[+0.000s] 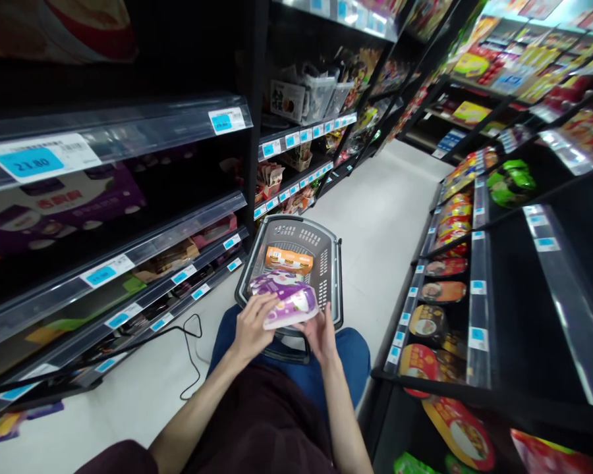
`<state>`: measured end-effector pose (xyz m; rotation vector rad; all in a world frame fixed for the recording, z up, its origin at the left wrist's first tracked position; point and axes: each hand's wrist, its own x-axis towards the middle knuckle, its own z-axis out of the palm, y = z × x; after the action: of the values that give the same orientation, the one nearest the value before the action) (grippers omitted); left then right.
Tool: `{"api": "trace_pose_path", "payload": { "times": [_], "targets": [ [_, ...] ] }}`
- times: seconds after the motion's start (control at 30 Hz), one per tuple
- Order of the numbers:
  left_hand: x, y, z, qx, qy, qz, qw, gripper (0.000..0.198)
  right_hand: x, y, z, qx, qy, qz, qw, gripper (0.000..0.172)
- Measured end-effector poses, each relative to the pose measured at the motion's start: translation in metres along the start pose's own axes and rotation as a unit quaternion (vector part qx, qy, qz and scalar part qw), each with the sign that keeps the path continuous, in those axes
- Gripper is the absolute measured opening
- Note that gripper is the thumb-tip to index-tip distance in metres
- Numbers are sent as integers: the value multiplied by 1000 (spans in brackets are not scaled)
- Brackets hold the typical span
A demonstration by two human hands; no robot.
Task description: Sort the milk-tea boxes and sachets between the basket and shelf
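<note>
A purple and white snack package (289, 297) is held between my two hands over the near part of a grey shopping basket (329, 263). My left hand (255, 322) is closed on the package's left side, fingers across its top. At its lower right corner, my right hand (321, 334) grips the edge, with some fingers hidden behind it. Inside the basket lies an orange pack (289, 260), just beyond the purple one. The basket's handle (294, 357) is folded toward my knees.
Dark shelves with price tags (29, 161) rise close on my left. On the right, another shelf holds bowl-shaped packs (427, 322) and a green packet (511, 183). A black cable (190, 349) lies on the pale floor (375, 217), which runs ahead between the shelves.
</note>
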<state>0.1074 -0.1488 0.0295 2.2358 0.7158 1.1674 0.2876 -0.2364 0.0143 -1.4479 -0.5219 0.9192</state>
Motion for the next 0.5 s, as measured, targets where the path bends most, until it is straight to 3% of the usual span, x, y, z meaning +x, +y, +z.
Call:
{"api": "trace_pose_path", "payload": {
  "times": [0.07, 0.13, 0.27, 0.5],
  "targets": [
    [-14, 6, 12, 25, -13, 62, 998, 68, -21, -12, 10, 146, -29, 25, 989, 60],
    [-27, 8, 23, 43, -32, 98, 994, 73, -39, -16, 19, 228, 15, 35, 973, 50],
    [-43, 6, 37, 44, -79, 141, 986, 70, -57, 3, 30, 271, 130, 50, 953, 49],
    [-50, 1, 42, 78, -91, 226, 967, 51, -67, 25, 34, 321, 168, 99, 927, 59]
  ]
}}
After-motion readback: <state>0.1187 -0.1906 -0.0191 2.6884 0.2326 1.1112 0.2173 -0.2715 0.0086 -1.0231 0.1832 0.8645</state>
